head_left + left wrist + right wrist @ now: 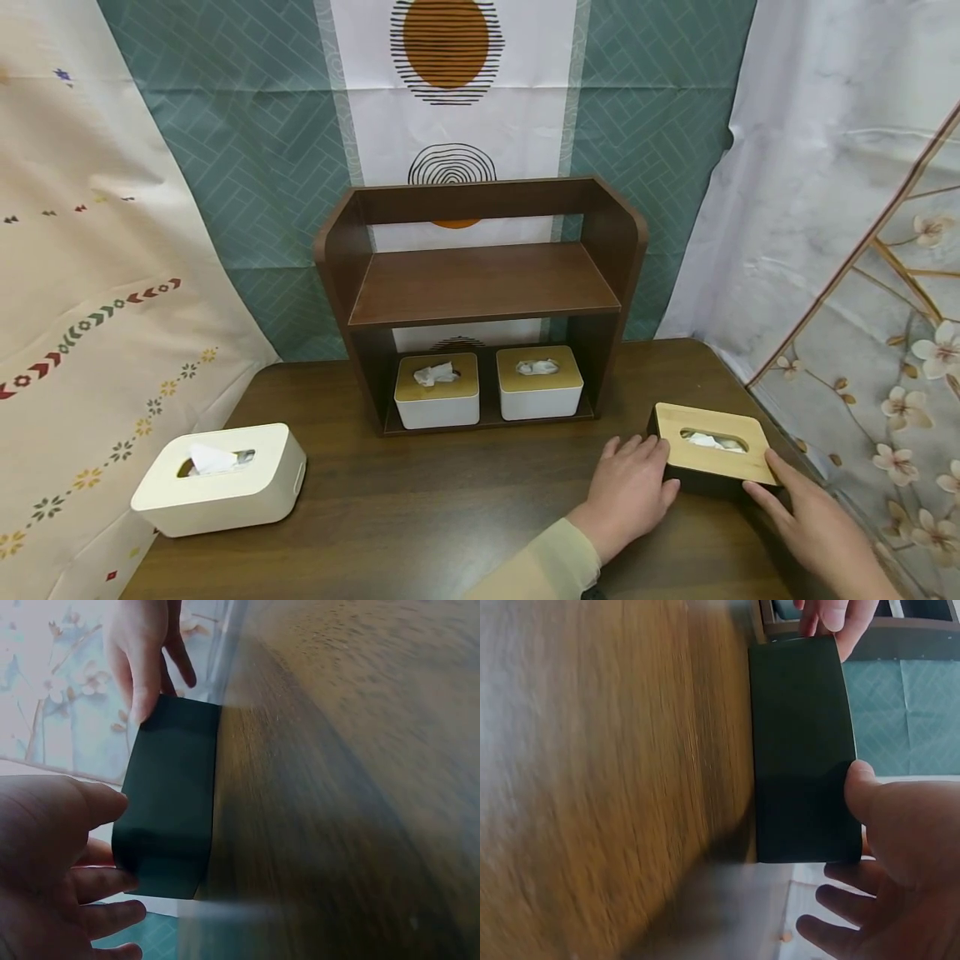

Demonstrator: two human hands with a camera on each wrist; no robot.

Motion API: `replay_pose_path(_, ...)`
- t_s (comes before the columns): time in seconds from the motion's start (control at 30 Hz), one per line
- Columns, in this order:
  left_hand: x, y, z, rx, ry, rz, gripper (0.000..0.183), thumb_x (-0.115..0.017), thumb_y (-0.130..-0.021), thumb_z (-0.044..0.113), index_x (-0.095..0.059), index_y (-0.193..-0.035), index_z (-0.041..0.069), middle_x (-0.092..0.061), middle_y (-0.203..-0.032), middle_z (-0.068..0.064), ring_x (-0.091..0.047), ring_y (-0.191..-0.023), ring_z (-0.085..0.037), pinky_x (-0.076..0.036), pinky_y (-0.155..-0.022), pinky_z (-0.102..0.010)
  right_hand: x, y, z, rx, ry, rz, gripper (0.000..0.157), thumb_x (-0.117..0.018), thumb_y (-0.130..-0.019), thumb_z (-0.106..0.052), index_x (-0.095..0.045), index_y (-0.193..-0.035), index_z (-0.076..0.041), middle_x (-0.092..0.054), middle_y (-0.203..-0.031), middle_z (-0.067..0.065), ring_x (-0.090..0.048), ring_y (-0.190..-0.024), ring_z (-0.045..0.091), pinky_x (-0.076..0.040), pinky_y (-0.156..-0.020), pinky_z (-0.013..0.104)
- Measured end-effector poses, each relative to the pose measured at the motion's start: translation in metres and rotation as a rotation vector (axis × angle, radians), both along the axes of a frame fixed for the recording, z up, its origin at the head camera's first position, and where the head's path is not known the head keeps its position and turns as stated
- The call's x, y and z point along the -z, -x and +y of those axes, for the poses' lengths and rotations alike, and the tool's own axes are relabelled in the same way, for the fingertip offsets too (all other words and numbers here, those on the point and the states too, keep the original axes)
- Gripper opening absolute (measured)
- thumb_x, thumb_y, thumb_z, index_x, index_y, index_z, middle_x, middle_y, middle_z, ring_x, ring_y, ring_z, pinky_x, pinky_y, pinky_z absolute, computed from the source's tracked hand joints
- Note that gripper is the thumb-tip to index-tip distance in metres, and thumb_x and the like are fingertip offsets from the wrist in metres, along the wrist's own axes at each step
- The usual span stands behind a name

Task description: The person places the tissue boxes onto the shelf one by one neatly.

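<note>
A black tissue box with a light wooden lid lies on the table at the right, a white tissue showing in its oval slot. My left hand is at its left end, the thumb by the near side and the fingers by the end. Over at the right end, my right hand grips the near corner between thumb and fingers. Both wrist views show the box's dark long side between the two hands. In the right wrist view, the right thumb rests at the upper edge of that side.
A brown two-tier shelf stands at the back, with two white tissue boxes with wooden lids, one left and one right, on its lower level. An all-white tissue box sits at the table's left. Patterned cloths hang around the table.
</note>
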State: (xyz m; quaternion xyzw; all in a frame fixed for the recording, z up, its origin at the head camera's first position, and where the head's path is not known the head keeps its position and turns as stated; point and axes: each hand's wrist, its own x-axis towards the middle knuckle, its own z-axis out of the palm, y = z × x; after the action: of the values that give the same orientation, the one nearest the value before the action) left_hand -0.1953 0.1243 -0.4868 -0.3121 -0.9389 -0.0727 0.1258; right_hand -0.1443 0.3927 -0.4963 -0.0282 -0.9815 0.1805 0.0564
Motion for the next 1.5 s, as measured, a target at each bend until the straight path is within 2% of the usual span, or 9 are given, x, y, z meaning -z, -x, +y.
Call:
replay_pose_path(0.27, -0.001, 0.0, -0.014, -0.005, -0.038, 0.003, 0.053, -0.065, -0.11, 0.055, -0.067, -0.151, 0.023, -0.068, -0.149, 0.01, -0.064, -0.135, -0.005, -0.047, -0.117, -0.039, -0.002, 0.001, -0.015, -0.006, 0.004, 0.008, 0.083, -0.06, -0.115, -0.047, -0.034, -0.162, 0.017, -0.04, -0.156, 0.047, -0.043, -0.137, 0.071, -0.041, -0.1, 0.081)
replay_pose_path(0.43, -0.001, 0.004, -0.019, -0.003, -0.088, 0.044, 0.047, -0.071, -0.107, 0.052, -0.071, -0.143, 0.022, -0.074, -0.134, 0.011, -0.071, -0.118, -0.002, -0.052, -0.11, -0.039, -0.005, 0.002, -0.021, 0.0, 0.002, -0.011, 0.082, -0.06, -0.115, -0.047, -0.035, -0.163, 0.013, -0.042, -0.155, 0.047, -0.045, -0.136, 0.071, -0.044, -0.098, 0.08)
replay_pose_path(0.53, 0.0, 0.007, -0.019, -0.006, -0.109, 0.049, 0.049, -0.074, -0.106, 0.052, -0.07, -0.144, 0.022, -0.075, -0.132, 0.009, -0.073, -0.113, -0.003, -0.054, -0.108, -0.039, -0.005, 0.002, -0.021, -0.003, 0.003, -0.024, 0.081, -0.058, -0.115, -0.048, -0.033, -0.167, 0.009, -0.043, -0.155, 0.046, -0.046, -0.135, 0.07, -0.046, -0.095, 0.08)
replay_pose_path(0.7, 0.003, 0.013, -0.017, -0.014, -0.109, 0.023, 0.055, -0.074, -0.105, 0.052, -0.067, -0.15, 0.022, -0.074, -0.139, 0.006, -0.072, -0.118, -0.004, -0.053, -0.109, -0.038, -0.005, 0.004, -0.022, -0.002, 0.011, -0.026, 0.076, -0.058, -0.116, -0.046, -0.035, -0.167, 0.006, -0.043, -0.155, 0.045, -0.047, -0.135, 0.07, -0.046, -0.095, 0.08)
replay_pose_path(0.8, 0.006, 0.015, -0.015, -0.017, -0.109, 0.021, 0.054, -0.074, -0.105, 0.051, -0.067, -0.15, 0.022, -0.075, -0.136, 0.008, -0.072, -0.119, -0.002, -0.053, -0.109, -0.037, -0.004, 0.004, -0.023, -0.001, 0.014, -0.024, 0.075, -0.057, -0.116, -0.045, -0.037, -0.166, 0.007, -0.042, -0.156, 0.045, -0.047, -0.135, 0.07, -0.045, -0.095, 0.08)
replay_pose_path(1.03, 0.009, 0.017, -0.012, -0.007, -0.13, 0.066, 0.047, -0.076, -0.105, 0.047, -0.071, -0.143, 0.021, -0.079, -0.129, 0.008, -0.072, -0.118, -0.001, -0.054, -0.108, -0.033, -0.002, 0.002, -0.025, 0.005, 0.024, 0.009, 0.072, -0.059, -0.116, -0.042, -0.039, -0.165, 0.006, -0.043, -0.156, 0.045, -0.048, -0.134, 0.071, -0.045, -0.094, 0.08)
replay_pose_path(1.3, 0.007, 0.015, -0.012, -0.01, -0.168, 0.057, 0.044, -0.079, -0.104, 0.045, -0.073, -0.14, 0.021, -0.08, -0.124, 0.006, -0.076, -0.106, -0.003, -0.057, -0.094, -0.023, -0.003, 0.0, -0.028, 0.012, 0.042, 0.002, 0.071, -0.06, -0.116, -0.04, -0.039, -0.164, 0.008, -0.043, -0.155, 0.045, -0.049, -0.132, 0.07, -0.046, -0.095, 0.079)
replay_pose_path(1.5, 0.008, 0.014, -0.012, -0.011, -0.2, 0.05, 0.044, -0.079, -0.104, 0.044, -0.074, -0.14, 0.021, -0.079, -0.126, 0.004, -0.077, -0.102, -0.007, -0.059, -0.083, -0.024, -0.004, -0.002, -0.029, 0.033, 0.051, 0.037, 0.071, -0.058, -0.116, -0.043, -0.04, -0.165, 0.005, -0.045, -0.156, 0.043, -0.049, -0.132, 0.07, -0.045, -0.093, 0.079)
